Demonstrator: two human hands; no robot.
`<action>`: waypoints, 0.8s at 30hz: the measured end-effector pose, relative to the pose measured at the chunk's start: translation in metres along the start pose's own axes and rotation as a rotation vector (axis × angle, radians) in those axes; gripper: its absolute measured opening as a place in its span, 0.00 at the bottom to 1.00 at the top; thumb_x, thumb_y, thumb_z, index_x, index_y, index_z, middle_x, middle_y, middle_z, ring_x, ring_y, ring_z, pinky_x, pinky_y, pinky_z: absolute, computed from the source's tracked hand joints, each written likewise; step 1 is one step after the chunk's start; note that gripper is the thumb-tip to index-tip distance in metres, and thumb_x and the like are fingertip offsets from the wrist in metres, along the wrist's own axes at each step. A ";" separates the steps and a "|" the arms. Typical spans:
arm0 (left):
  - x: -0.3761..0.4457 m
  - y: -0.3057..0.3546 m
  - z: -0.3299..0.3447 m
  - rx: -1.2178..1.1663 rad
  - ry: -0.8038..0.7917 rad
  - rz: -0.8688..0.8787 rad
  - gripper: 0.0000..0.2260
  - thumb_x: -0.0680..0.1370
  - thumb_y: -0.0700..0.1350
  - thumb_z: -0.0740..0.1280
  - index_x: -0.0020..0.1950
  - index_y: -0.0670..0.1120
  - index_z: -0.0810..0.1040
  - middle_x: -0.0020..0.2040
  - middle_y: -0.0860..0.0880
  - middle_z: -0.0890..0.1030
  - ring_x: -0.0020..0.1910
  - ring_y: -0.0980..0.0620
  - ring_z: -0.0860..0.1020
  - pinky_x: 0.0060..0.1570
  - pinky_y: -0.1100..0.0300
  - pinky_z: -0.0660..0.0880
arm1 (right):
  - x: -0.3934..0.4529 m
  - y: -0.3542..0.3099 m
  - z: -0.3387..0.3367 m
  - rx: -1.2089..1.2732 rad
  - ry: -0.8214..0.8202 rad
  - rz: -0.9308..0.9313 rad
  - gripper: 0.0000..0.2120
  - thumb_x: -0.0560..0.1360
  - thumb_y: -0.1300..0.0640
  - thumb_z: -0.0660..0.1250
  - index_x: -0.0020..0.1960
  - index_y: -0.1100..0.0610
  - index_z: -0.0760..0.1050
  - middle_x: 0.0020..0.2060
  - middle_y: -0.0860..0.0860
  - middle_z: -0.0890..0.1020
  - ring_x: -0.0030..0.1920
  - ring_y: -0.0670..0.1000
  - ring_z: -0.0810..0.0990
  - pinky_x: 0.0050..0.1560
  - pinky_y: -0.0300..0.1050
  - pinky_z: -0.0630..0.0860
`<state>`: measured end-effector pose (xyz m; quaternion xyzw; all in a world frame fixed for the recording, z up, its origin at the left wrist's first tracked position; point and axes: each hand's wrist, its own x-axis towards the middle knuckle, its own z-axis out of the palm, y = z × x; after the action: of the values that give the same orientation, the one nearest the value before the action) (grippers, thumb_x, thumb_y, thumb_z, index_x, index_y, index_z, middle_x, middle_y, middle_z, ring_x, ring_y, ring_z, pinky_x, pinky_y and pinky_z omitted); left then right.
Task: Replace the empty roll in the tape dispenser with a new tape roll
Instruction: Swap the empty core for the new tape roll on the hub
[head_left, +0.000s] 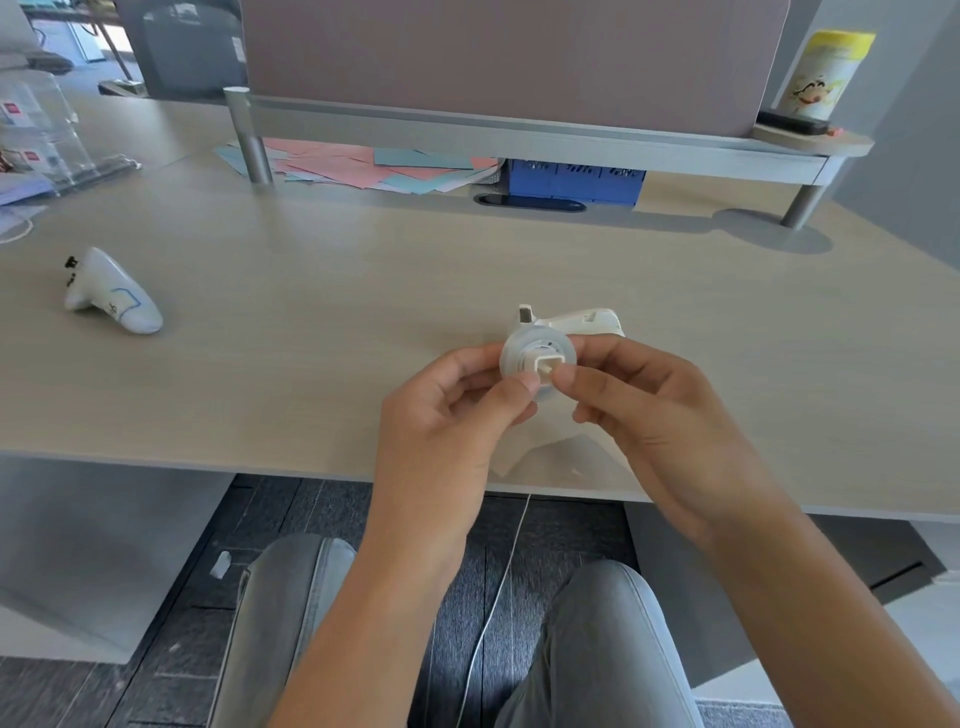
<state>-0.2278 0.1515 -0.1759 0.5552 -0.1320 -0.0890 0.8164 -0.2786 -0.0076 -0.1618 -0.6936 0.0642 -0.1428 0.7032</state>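
Note:
A clear tape roll (514, 348) with a white square hub (543, 365) in its centre is held above the desk between both hands. My left hand (457, 400) pinches the roll's lower left edge with thumb and forefinger. The fingertips of my right hand (639, 395) pinch the hub from the right. Just behind the roll, the white tape dispenser (582, 319) rests on the desk, its lower part hidden by the roll and my fingers. A clear wrapper (550, 457) lies on the desk under my hands.
A white handheld controller (111, 293) lies at the left of the desk (311, 322). Pink and teal papers (363, 166) and a blue box (574, 182) sit under a raised shelf at the back. The desk's front edge runs just below my wrists.

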 end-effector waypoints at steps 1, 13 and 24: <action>0.000 -0.001 0.000 0.020 0.017 0.007 0.08 0.75 0.36 0.75 0.54 0.42 0.87 0.49 0.41 0.89 0.45 0.52 0.85 0.53 0.54 0.84 | 0.000 0.001 0.000 0.005 0.006 0.000 0.15 0.68 0.51 0.77 0.53 0.56 0.87 0.51 0.52 0.89 0.48 0.46 0.82 0.51 0.47 0.73; -0.002 -0.001 0.007 0.106 0.072 0.042 0.05 0.76 0.37 0.75 0.50 0.43 0.88 0.44 0.40 0.89 0.40 0.50 0.86 0.51 0.51 0.85 | -0.006 0.005 0.009 0.150 0.113 -0.063 0.13 0.66 0.54 0.79 0.49 0.56 0.88 0.44 0.53 0.89 0.44 0.48 0.83 0.56 0.47 0.76; -0.002 -0.003 0.010 0.084 0.100 0.020 0.05 0.76 0.36 0.74 0.51 0.42 0.87 0.43 0.42 0.89 0.39 0.52 0.86 0.54 0.46 0.85 | -0.009 0.004 0.013 0.128 0.149 -0.060 0.14 0.64 0.52 0.79 0.47 0.55 0.89 0.46 0.55 0.91 0.47 0.50 0.86 0.59 0.48 0.79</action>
<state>-0.2327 0.1426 -0.1757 0.5914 -0.1001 -0.0476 0.7987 -0.2835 0.0071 -0.1666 -0.6365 0.0863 -0.2188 0.7346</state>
